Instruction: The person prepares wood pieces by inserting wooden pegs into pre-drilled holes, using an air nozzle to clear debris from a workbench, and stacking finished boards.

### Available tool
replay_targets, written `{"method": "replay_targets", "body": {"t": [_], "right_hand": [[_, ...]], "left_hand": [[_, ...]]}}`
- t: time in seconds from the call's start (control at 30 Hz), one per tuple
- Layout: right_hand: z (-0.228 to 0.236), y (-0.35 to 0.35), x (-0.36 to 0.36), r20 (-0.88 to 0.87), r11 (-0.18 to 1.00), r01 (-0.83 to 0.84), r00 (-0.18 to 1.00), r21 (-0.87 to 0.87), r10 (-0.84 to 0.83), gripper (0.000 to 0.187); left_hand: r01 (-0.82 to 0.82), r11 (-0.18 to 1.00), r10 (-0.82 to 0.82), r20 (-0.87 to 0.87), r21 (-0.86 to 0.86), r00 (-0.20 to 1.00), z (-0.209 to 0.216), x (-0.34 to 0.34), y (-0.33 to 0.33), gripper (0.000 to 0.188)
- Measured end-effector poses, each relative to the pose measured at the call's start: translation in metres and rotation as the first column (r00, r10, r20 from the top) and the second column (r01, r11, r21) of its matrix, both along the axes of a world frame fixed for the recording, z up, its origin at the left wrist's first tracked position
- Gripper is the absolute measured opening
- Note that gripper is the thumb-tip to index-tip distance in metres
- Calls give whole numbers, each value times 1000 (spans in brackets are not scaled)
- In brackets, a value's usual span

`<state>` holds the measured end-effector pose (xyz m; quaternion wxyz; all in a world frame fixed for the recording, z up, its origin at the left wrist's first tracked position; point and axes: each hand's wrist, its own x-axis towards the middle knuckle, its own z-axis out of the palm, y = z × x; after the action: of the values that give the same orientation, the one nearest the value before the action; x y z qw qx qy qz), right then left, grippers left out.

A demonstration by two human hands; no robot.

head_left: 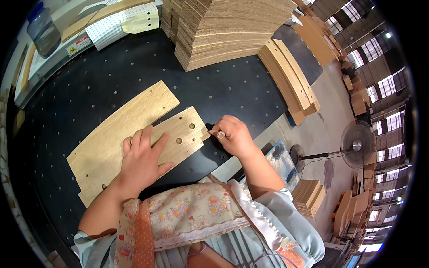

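My left hand [142,158] lies with fingers spread on pale wooden panels, pressing them to the black table. Under its palm is a panel with round holes [172,134]. A slightly curved panel [120,114] lies on the far side, with a narrow gap opening between the two toward the right. My right hand [233,135] is closed around a small tool with a round, pale end [221,134]. The rest of that tool is mostly hidden in the fist. Its fingers are at the right end of the holed panel, by the corner.
A tall stack of boards [223,35] stands at the back of the black table [214,89]. More curved panels [290,76] are piled at its right edge. A blue-capped bottle [44,33] stands far left. On the floor to the right are a fan [356,145] and stacked boards [307,196].
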<state>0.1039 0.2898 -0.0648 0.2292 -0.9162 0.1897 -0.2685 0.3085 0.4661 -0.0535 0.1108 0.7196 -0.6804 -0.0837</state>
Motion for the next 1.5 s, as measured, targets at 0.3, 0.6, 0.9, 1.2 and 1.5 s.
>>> {"method": "replay_targets", "body": {"t": [0.3,0.6,0.9,1.2,1.5], "right_hand": [[-8,4,-2,24,995,-94,995,26,93,13],[-7,18,-2,40,999,-34,999,31,33,13],[-11,23,-1,-63,1000,-6,998,-18,5,11],[-37,28,-27,154,848,285,909,447,-387,12],[-24,23,-4,39,900,304,942,313,-332,8]], "left_hand": [[-9,1000,9,14,16,1000,-1,-1,1,69],[-16,1000,16,-9,6,1000,-2,-1,1,68],[-2,1000,2,-18,4,1000,0,0,-1,69],[-10,1000,11,-17,3,1000,0,-2,1,69],[1,1000,-1,-7,-11,1000,1,-2,0,69]]}}
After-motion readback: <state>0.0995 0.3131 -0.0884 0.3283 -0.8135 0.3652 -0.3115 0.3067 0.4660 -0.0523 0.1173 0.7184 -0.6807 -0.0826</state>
